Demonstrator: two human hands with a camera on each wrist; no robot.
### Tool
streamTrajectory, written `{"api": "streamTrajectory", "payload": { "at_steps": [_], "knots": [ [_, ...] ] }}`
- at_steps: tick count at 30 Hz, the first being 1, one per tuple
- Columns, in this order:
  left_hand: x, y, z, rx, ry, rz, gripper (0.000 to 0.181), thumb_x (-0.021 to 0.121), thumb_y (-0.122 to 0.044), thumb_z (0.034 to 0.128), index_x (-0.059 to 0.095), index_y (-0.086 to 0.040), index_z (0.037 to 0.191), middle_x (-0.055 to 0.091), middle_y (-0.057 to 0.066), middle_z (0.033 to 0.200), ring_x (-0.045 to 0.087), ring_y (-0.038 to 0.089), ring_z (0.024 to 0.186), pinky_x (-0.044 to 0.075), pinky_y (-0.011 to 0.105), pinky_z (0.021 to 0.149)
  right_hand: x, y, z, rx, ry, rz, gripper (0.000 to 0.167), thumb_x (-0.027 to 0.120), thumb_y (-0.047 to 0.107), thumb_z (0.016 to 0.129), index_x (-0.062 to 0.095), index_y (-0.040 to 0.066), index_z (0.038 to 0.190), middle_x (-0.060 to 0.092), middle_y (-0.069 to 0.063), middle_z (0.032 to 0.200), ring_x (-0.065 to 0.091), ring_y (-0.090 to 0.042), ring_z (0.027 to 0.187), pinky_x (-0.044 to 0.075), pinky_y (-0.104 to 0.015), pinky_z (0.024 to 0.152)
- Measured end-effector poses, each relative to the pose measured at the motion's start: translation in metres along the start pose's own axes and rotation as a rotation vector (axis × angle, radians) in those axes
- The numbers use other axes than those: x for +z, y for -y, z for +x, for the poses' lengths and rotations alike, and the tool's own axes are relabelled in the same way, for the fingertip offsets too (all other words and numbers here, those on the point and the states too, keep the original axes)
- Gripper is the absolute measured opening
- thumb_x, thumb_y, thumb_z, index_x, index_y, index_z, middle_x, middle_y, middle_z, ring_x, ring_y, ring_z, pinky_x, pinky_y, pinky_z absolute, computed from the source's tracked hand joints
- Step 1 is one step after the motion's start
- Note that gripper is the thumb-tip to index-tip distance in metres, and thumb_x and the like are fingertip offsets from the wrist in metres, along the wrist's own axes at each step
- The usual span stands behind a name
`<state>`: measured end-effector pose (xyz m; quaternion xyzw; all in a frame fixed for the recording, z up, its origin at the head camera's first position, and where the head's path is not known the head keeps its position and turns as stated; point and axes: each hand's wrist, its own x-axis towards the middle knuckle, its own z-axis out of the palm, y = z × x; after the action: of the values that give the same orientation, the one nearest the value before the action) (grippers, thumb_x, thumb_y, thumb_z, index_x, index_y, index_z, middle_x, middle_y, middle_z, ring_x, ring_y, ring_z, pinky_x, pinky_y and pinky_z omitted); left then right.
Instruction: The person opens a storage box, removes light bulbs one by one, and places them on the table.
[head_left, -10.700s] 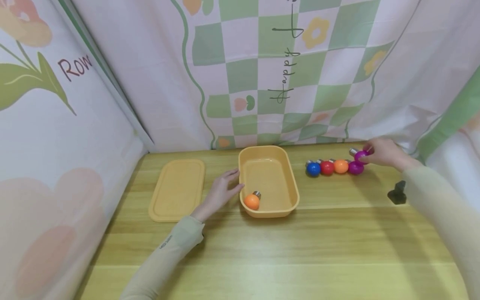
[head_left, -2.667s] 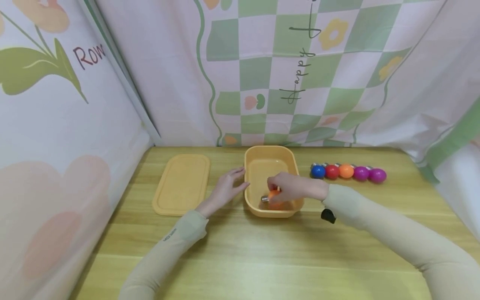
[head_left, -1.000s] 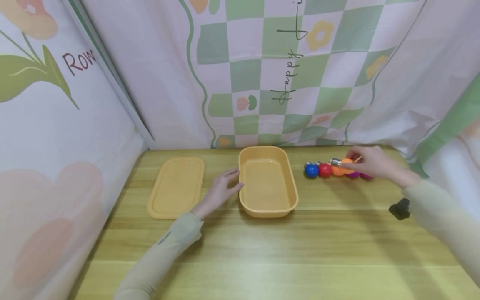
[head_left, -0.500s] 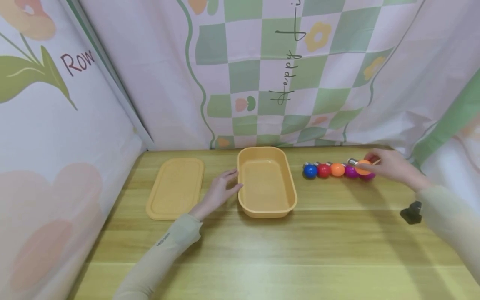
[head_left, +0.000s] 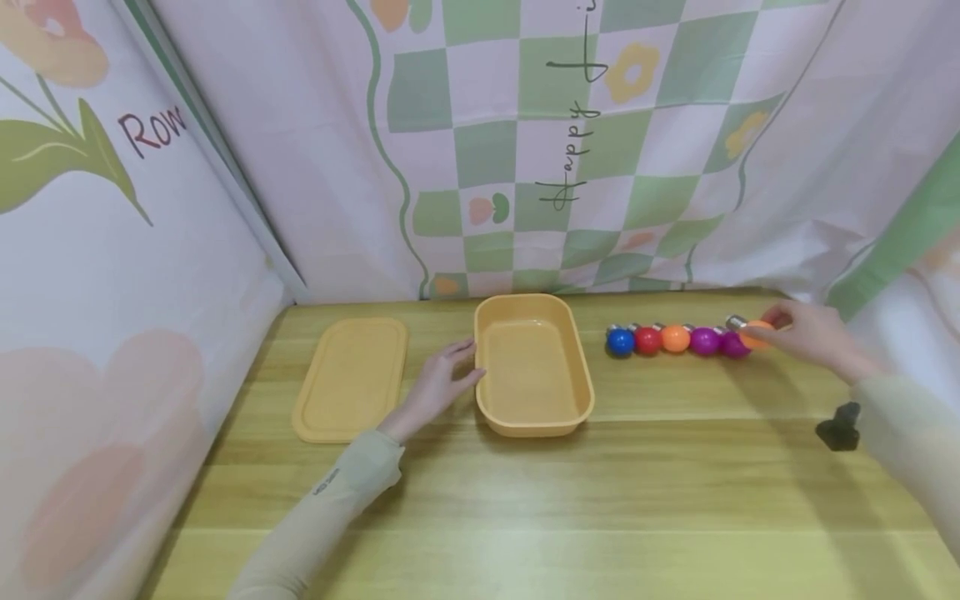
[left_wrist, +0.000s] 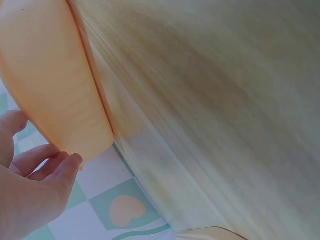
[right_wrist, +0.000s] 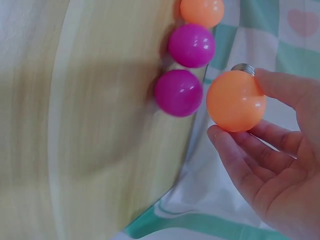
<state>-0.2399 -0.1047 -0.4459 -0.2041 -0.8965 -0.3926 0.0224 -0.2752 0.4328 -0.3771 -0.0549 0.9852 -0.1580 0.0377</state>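
My right hand point(head_left: 813, 337) pinches an orange light bulb point(right_wrist: 236, 101) between thumb and fingers, its metal screw base point(right_wrist: 243, 69) at the thumb side. It is held at the right end of a row of bulbs: blue point(head_left: 620, 342), red point(head_left: 648, 340), orange point(head_left: 676, 338) and two purple ones, a left one point(head_left: 704, 341) and a right one point(head_left: 736, 344). In the head view the held bulb partly covers the rightmost purple bulb. My left hand point(head_left: 437, 385) rests its fingertips against the left side of a yellow plastic box point(head_left: 536, 427), whose inside shows no bulb.
A flat yellow lid point(head_left: 352, 379) lies on the wooden table point(head_left: 480, 517) left of the box. Patterned curtains point(head_left: 487, 150) hang behind the table and on its left. A small black object point(head_left: 840, 427) shows beside the right sleeve.
The right hand took the orange bulb out of the box earlier and has carried it rightward along the row, past the purple bulbs. The left hand stays at the box.
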Motion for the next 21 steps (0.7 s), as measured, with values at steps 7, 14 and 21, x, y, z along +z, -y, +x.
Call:
{"api": "streamTrajectory", "payload": {
  "at_steps": [7, 14, 21],
  "knots": [
    [-0.001, 0.001, -0.001, -0.010, 0.007, -0.006, 0.054, 0.067, -0.021, 0.0949, 0.051, 0.006, 0.139, 0.049, 0.022, 0.149, 0.046, 0.040, 0.139, 0.039, 0.051, 0.117, -0.001, -0.011, -0.005, 0.047, 0.043, 0.008, 0.066, 0.057, 0.052, 0.096, 0.055, -0.011, 0.116, 0.059, -0.042, 0.116, 0.057, -0.058, 0.099, 0.048, -0.066, 0.079],
    [0.001, 0.001, -0.002, 0.000, -0.002, -0.008, 0.054, 0.067, -0.022, 0.0948, 0.051, 0.006, 0.138, 0.049, 0.021, 0.149, 0.047, 0.039, 0.139, 0.040, 0.049, 0.117, -0.003, -0.022, -0.008, 0.105, 0.084, 0.035, 0.077, 0.049, 0.061, 0.096, 0.052, -0.012, 0.121, 0.056, -0.043, 0.119, 0.058, -0.056, 0.098, 0.049, -0.063, 0.076],
    [0.000, -0.002, -0.004, 0.014, -0.021, 0.005, 0.053, 0.068, -0.021, 0.0939, 0.053, 0.006, 0.137, 0.051, 0.021, 0.147, 0.048, 0.038, 0.138, 0.040, 0.049, 0.118, 0.001, -0.032, -0.014, 0.149, 0.116, 0.061, 0.080, 0.046, 0.059, 0.098, 0.050, -0.018, 0.119, 0.056, -0.045, 0.114, 0.057, -0.055, 0.095, 0.049, -0.061, 0.074]
  ]
}}
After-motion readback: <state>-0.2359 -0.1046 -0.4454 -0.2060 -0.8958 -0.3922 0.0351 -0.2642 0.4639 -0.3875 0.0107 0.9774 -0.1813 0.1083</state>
